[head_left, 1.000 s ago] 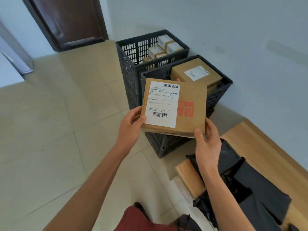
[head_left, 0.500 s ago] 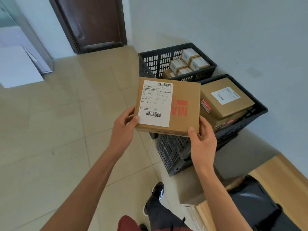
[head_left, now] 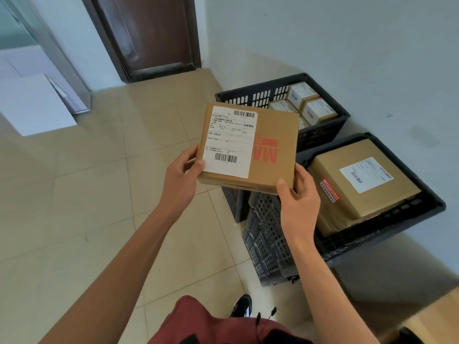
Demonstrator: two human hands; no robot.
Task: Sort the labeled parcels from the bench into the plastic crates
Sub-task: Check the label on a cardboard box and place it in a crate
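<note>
I hold a flat brown cardboard parcel (head_left: 270, 135) with a white shipping label and red print, level, in front of me. My left hand (head_left: 180, 175) grips its near left corner, thumb on the label. My right hand (head_left: 299, 194) grips its near right corner. The parcel hangs above the left edges of two dark plastic crates. The near crate (head_left: 387, 229) holds a large labeled box (head_left: 360, 180) on top of others. The far crate (head_left: 323, 131) holds several small labeled boxes (head_left: 315, 110).
Both crates stand on the tiled floor against the grey wall on the right. A dark door (head_left: 149, 36) is at the back. A white board (head_left: 32, 103) leans at the far left. The wooden bench corner (head_left: 437, 316) shows at the bottom right. My shoe (head_left: 242, 306) is below.
The view has swung away from the bench toward the crates, which now sit lower and to the right. Both hands keep the same hold on the parcel.
</note>
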